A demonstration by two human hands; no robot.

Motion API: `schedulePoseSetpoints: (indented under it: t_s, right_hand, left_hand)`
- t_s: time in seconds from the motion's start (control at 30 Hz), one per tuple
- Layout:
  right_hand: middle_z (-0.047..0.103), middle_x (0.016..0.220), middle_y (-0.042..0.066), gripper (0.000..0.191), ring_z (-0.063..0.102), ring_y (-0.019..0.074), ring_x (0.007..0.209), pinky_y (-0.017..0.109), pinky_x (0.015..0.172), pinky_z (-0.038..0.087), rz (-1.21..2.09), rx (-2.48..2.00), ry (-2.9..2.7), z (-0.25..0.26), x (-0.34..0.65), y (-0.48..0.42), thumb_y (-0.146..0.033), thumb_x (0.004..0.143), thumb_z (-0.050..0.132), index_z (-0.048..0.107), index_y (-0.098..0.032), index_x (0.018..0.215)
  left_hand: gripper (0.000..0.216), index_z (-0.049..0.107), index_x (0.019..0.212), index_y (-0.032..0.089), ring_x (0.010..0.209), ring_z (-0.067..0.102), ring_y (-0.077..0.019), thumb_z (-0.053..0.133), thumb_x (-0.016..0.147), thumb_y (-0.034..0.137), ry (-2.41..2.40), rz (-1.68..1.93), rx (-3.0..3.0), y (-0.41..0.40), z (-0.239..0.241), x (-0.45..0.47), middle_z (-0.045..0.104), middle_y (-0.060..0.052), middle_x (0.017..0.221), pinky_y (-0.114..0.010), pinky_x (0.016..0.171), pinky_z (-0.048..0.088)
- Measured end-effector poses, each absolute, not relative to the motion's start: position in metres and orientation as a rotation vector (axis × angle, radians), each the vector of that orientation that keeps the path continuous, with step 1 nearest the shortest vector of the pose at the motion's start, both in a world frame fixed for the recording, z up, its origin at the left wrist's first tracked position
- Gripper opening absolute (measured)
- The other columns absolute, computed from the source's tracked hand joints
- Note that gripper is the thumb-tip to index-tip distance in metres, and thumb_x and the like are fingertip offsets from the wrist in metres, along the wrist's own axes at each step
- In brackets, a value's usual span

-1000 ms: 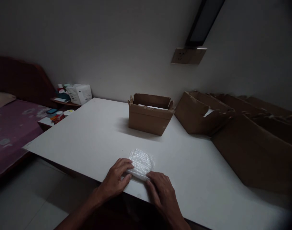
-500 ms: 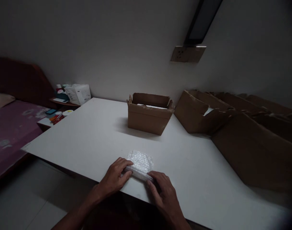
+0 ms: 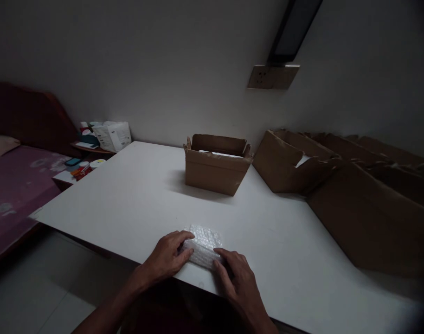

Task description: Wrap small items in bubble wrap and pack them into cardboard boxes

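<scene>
A small bundle of clear bubble wrap lies near the front edge of a white table. My left hand grips its left end, fingers curled over the top. At its right end my right hand presses and holds it. What the wrap encloses is hidden. Farther back, in the middle of the table, an open cardboard box stands upright with its flaps up.
Several cardboard boxes lie tilted in a row along the right side. A bed with a purple cover and a low shelf holding a white package and small items are to the left. A wall socket is above the boxes.
The bubble wrap has been rolled down toward me and looks shorter and tighter. Both hands have stayed on its ends, shifting slightly closer.
</scene>
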State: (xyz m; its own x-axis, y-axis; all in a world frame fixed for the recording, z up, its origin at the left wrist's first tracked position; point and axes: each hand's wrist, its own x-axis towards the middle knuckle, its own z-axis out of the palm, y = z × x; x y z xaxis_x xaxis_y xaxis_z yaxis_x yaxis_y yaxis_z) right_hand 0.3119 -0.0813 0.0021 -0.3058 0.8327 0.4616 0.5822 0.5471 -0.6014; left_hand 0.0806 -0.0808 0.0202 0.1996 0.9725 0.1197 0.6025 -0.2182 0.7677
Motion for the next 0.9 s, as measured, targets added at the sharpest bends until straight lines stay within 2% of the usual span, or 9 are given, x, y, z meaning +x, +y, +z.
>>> schedulePoseSetpoints:
  t_s: [0.3, 0.43, 0.63, 0.9]
  right_hand:
    - [0.072, 0.092, 0.006, 0.017, 0.065, 0.0207, 0.08, 0.036, 0.071, 0.052, 0.247, -1.1, -2.117, 0.004, 0.313, -0.074, -0.023, 0.095, 0.053, 0.064, -0.021, 0.108]
    - [0.072, 0.103, 0.009, 0.019, 0.066, 0.0231, 0.092, 0.038, 0.076, 0.053, 0.11, -1.087, -2.157, 0.001, 0.314, -0.067, -0.025, 0.095, 0.054, 0.062, -0.02, 0.111]
    - [0.066, 0.123, 0.013, 0.03, 0.063, 0.0267, 0.11, 0.044, 0.086, 0.053, 0.054, -1.123, -2.165, -0.005, 0.317, -0.057, -0.033, 0.096, 0.053, 0.06, -0.019, 0.122]
    - [0.066, 0.124, 0.012, 0.02, 0.062, 0.0279, 0.112, 0.047, 0.087, 0.052, 0.161, -1.163, -2.195, -0.005, 0.316, -0.055, -0.031, 0.095, 0.053, 0.067, -0.022, 0.106]
  left_hand:
    - [0.028, 0.065, 0.114, 0.019, 0.087, 0.064, -0.0202, 0.056, 0.088, 0.025, 1.53, 0.94, 1.958, -0.077, 0.012, 0.084, 0.071, -0.009, 0.104, -0.033, 0.077, 0.053]
    - [0.024, 0.065, 0.109, 0.017, 0.091, 0.063, -0.0218, 0.057, 0.087, 0.021, 1.542, 0.946, 2.019, -0.074, 0.012, 0.085, 0.069, -0.008, 0.098, -0.035, 0.082, 0.052]
    - [0.021, 0.063, 0.107, 0.019, 0.088, 0.061, -0.0198, 0.056, 0.087, 0.019, 1.547, 0.95, 2.031, -0.073, 0.012, 0.085, 0.066, -0.006, 0.097, -0.032, 0.077, 0.051]
    - [0.017, 0.063, 0.104, 0.019, 0.084, 0.06, -0.0188, 0.057, 0.088, 0.019, 1.531, 0.93, 1.997, -0.074, 0.016, 0.085, 0.065, -0.005, 0.096, -0.032, 0.075, 0.051]
